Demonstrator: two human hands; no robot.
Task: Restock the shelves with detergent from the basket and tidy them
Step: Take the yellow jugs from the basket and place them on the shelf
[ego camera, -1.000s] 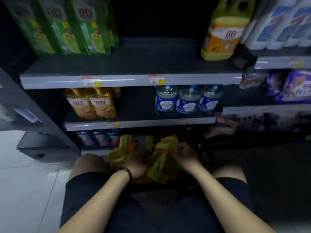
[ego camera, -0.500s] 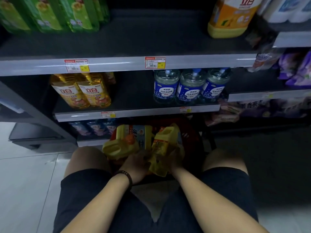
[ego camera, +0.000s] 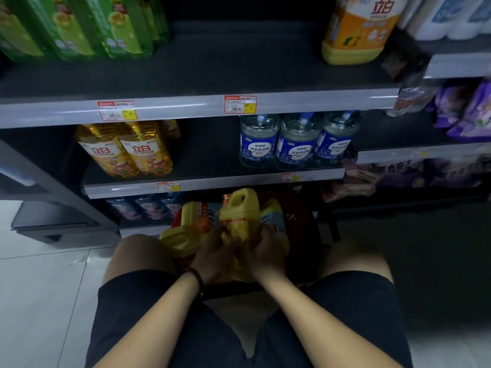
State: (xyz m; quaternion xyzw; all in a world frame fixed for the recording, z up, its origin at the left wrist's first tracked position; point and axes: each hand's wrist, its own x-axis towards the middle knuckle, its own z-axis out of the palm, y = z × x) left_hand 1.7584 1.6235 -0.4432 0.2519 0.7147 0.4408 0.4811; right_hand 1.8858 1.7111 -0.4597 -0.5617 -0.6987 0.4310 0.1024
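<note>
A red basket (ego camera: pixel 297 219) sits on the floor between my knees, holding several yellow detergent jugs. One upright yellow jug (ego camera: pixel 240 211) with an orange label stands above the others. My left hand (ego camera: pixel 215 252) and my right hand (ego camera: pixel 267 252) both grip its lower body. Another yellow jug (ego camera: pixel 180 239) lies on its side at the basket's left. A large yellow-orange jug (ego camera: pixel 356 30) stands on the top shelf (ego camera: pixel 186 107) at the right.
Green bottles (ego camera: pixel 79 25) fill the top shelf's left. The middle shelf (ego camera: pixel 212 181) holds golden bottles (ego camera: pixel 125 150) at left and three clear blue-labelled bottles (ego camera: pixel 295 139) at right, with bare space between. Purple bags (ego camera: pixel 462 110) are at the right.
Both hands closed around one jug and raised it upright out of the basket's pile. My view moved closer and tilted down toward the basket.
</note>
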